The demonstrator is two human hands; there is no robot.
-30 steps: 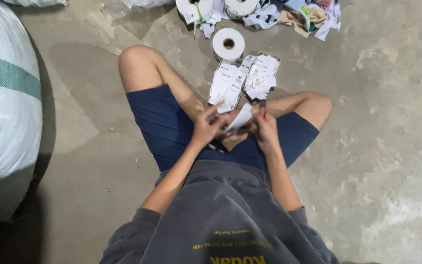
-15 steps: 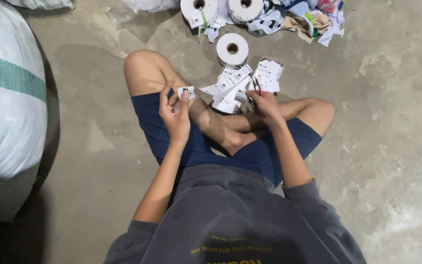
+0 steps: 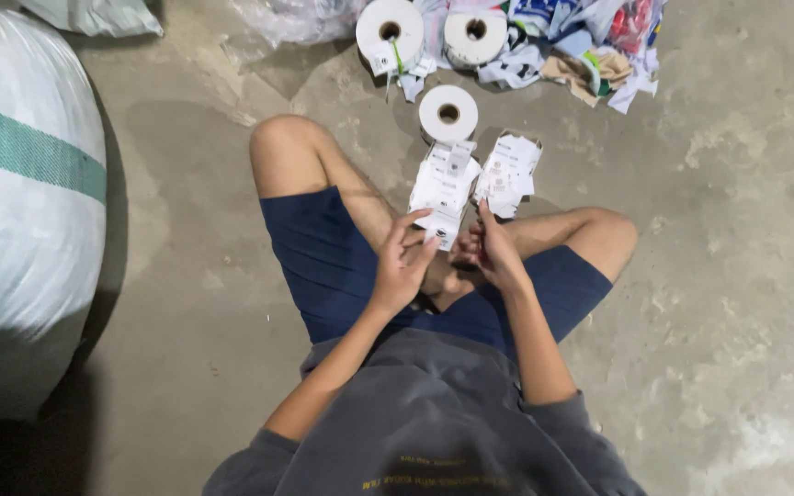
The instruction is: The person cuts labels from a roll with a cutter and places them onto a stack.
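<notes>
We sit cross-legged on the concrete floor (image 3: 737, 303). Our left hand (image 3: 402, 266) and right hand (image 3: 493, 253) are close together over our lap, fingers pinching 1 small white tag (image 3: 440, 234) between them. Just beyond, 2 piles of tags (image 3: 475, 174) lie on the floor. Past those sit 3 white rolls (image 3: 448, 114), beside a heap of scraps (image 3: 590, 46). A big white sack (image 3: 20, 211) stands at our left.
</notes>
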